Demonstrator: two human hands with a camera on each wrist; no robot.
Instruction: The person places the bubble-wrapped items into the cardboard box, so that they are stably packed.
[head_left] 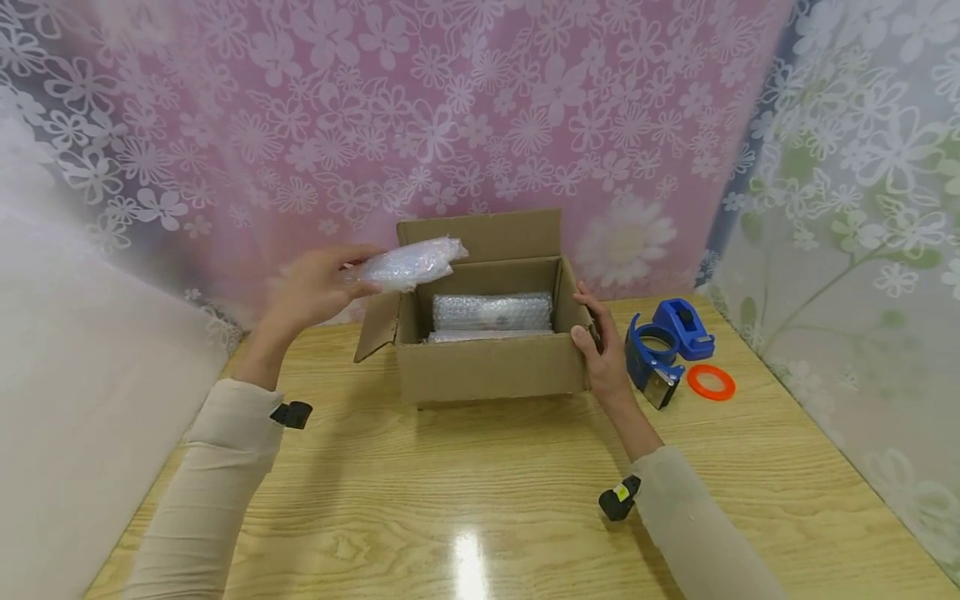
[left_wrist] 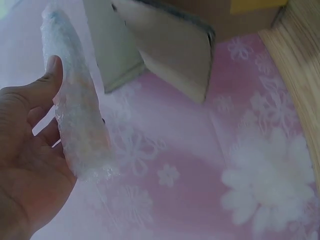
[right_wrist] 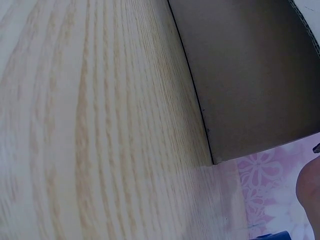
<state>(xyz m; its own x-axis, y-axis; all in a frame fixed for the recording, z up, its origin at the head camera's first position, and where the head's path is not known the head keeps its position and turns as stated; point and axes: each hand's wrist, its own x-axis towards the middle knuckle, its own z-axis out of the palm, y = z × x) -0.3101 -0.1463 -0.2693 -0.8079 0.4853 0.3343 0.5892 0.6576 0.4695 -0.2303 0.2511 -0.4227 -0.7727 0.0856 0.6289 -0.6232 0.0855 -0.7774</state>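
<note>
My left hand (head_left: 311, 285) pinches a bubble-wrapped packet (head_left: 416, 263) between thumb and fingers, above the left side of an open cardboard box (head_left: 491, 368). In the left wrist view the packet (left_wrist: 82, 112) looks long and slim; the wrap blurs what is inside. Within the box lies a bubble-wrapped bundle (head_left: 491, 312), with more bubble wrap (head_left: 487, 336) along the near wall. My right hand (head_left: 606, 354) grips the box's right side, thumb toward the near corner. Only a sliver of that hand (right_wrist: 310, 192) shows in the right wrist view, beside the box wall (right_wrist: 250, 75).
To the right of the box stand a blue tape dispenser (head_left: 645, 362) and another blue dispenser (head_left: 684, 329). An orange ring (head_left: 711, 382) lies near them on the wooden table (head_left: 360, 500). A pink floral cloth (head_left: 480, 108) hangs behind the box.
</note>
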